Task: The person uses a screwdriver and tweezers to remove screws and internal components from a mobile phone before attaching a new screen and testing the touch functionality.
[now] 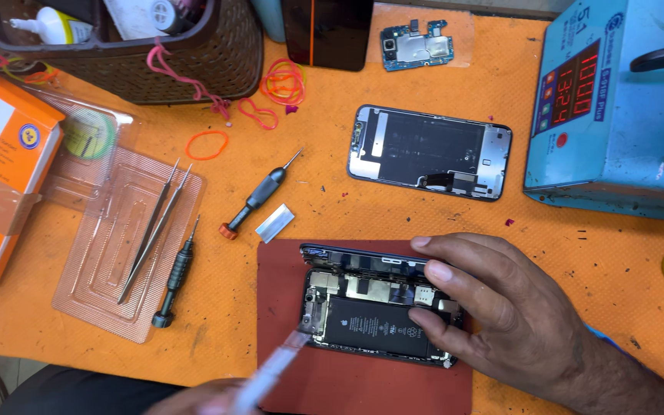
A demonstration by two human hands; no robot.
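An opened phone [370,323] with its black battery and boards exposed lies on a dark red mat [347,384]. My right hand [501,307] comes in from the right and grips the phone's right end, fingers on its top edge and thumb on the battery. At the bottom edge, my left hand [194,398] is only partly in view. It holds a blurred, clear plastic tool [274,369] whose tip sits at the phone's lower left corner.
A second phone shell [429,152] lies behind the mat, and a blue heating machine [616,107] stands at right. Left of the mat are two screwdrivers [259,196], tweezers [154,227] on a clear tray [117,246], a blade [274,223], an orange box [1,169] and a basket [155,54].
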